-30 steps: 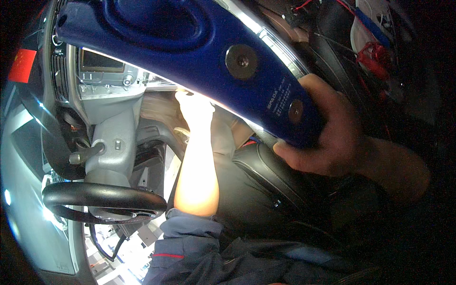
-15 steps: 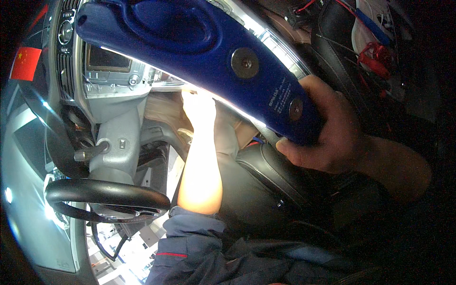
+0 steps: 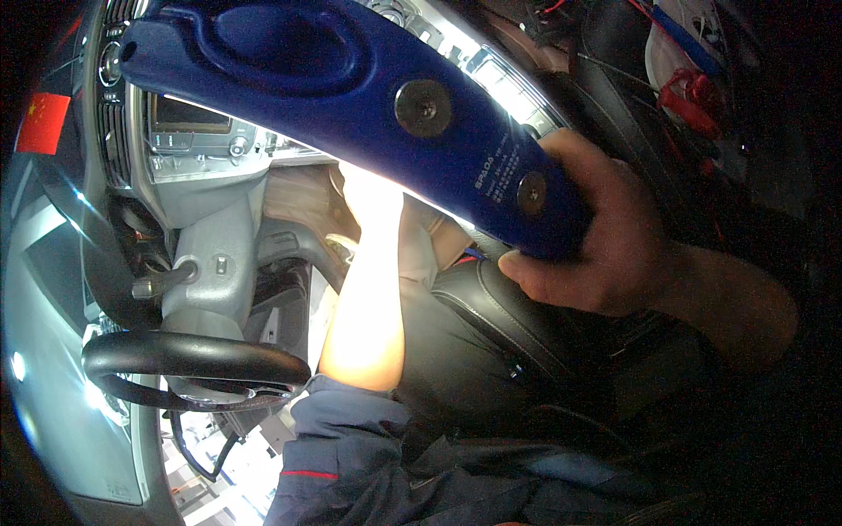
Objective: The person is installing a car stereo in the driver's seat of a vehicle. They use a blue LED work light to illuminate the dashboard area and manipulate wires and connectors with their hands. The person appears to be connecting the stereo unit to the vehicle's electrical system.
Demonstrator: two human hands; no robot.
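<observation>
A long blue work light (image 3: 324, 79), with two round metal discs on its back, crosses the upper view, its lit side facing away from me. My right hand (image 3: 605, 245) grips its right end, fingers wrapped round it. Below the light, my left hand (image 3: 368, 197) is glaringly lit and reaches toward the lower edge of the centre dash, under the screen unit (image 3: 189, 123). Its fingertips are hidden by the light and the glare, so I cannot make out what it touches or holds.
A steering wheel (image 3: 193, 351) and grey column (image 3: 215, 272) are at the left. A black leather seat (image 3: 491, 316) lies right of my left forearm. A red flag (image 3: 39, 123) is at the far left; red and blue items (image 3: 688, 110) lie at the upper right.
The blue light has shifted slightly in the view, first rightward, then back left and a little upward. My left hand's fingers have gone further out of sight behind it.
</observation>
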